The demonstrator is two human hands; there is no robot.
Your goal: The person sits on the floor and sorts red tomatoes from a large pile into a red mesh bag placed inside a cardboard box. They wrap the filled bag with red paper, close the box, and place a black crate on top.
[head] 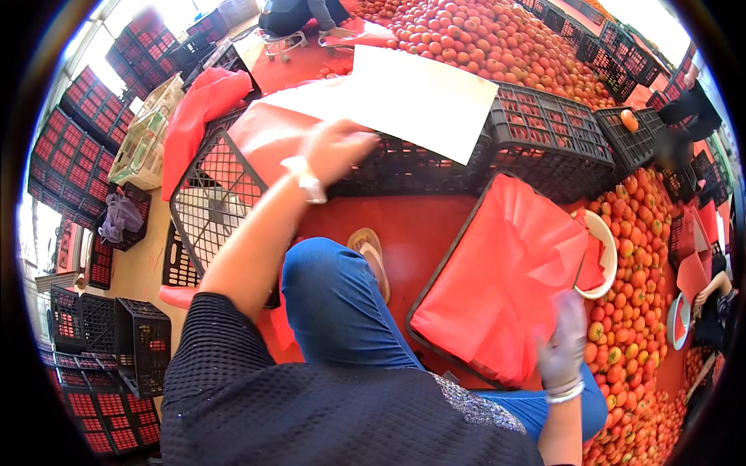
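Observation:
My bare left hand, blurred, reaches to the lower left edge of a large white sheet lying across black plastic crates. Whether its fingers grip the sheet cannot be told. A pale band circles that wrist. On the right, my gloved right hand is beside a black crate topped with creased red sheeting. This hand is blurred too, its thumb apart from the fingers, and nothing shows in it. The crate leans between my knees, and the red sheeting hides its contents.
Loose tomatoes lie along my right side, near a white bucket holding red sheeting. A larger tomato heap rises behind the crate row. An empty-looking crate tilts at left. Other people sit or stand nearby.

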